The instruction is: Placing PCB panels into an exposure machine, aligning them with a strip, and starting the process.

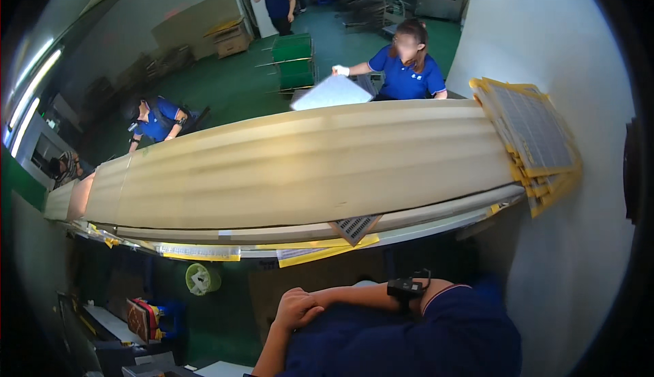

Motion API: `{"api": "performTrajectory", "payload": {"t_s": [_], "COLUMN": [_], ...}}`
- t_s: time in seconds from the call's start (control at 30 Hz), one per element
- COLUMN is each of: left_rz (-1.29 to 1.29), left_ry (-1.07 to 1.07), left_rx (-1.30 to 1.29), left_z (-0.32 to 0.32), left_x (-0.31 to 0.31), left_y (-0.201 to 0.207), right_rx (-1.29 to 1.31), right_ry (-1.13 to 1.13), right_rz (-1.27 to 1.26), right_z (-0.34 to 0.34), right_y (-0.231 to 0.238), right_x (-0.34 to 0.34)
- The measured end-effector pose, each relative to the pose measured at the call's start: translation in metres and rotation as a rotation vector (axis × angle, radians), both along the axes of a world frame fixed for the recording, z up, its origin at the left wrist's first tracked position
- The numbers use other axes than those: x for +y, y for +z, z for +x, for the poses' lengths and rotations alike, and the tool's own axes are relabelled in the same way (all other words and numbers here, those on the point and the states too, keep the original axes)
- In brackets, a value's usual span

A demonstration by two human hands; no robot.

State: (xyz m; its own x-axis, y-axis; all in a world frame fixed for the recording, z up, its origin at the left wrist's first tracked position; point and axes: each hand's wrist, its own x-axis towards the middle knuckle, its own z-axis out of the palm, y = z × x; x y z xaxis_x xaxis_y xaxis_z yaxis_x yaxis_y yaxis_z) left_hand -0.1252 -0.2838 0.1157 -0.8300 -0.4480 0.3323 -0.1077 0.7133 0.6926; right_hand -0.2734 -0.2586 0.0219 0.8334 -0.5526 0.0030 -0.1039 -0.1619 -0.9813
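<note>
My left hand (295, 306) rests in front of my body, near side of the long table, its fingers folded over my right hand or wrist. My right forearm (357, 298) comes in from the right and ends under it, so the right hand's fingers are mostly hidden. No tool or workpiece shows in either hand. A black device (407, 288) is strapped round my right arm near the sleeve. Both hands are apart from the long table (306, 166) and its tan covering. A dark patterned plate (356, 228) sticks out over its near edge.
Yellow-edged mesh frames (535, 131) lie stacked at the table's right end. Across the table a co-worker (409, 70) holds a pale sheet (334, 93); another (158, 119) leans at the far left. A green bin (203, 279) stands below the near edge. A white wall (545, 29) bounds the right.
</note>
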Motion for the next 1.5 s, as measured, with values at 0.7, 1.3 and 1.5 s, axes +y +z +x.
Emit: {"api": "performTrajectory", "payload": {"t_s": [0.7, 1.3, 1.5], "left_rz": [1.041, 1.391, 1.326], "left_ry": [0.073, 0.335, 0.379], "left_rx": [0.029, 0.014, 0.004], "left_z": [0.152, 0.052, 0.002], "left_x": [0.021, 0.111, 0.160], "left_y": [-0.086, -0.112, -0.105], "right_rx": [-0.450, 0.803, 1.032], "right_ry": [-1.171, -0.322, -0.226], "right_rz": [1.016, -0.076, -0.320], "right_z": [0.086, -0.022, -0.073], "right_y": [0.023, 0.083, 0.080], "right_x": [0.086, 0.128, 0.171]}}
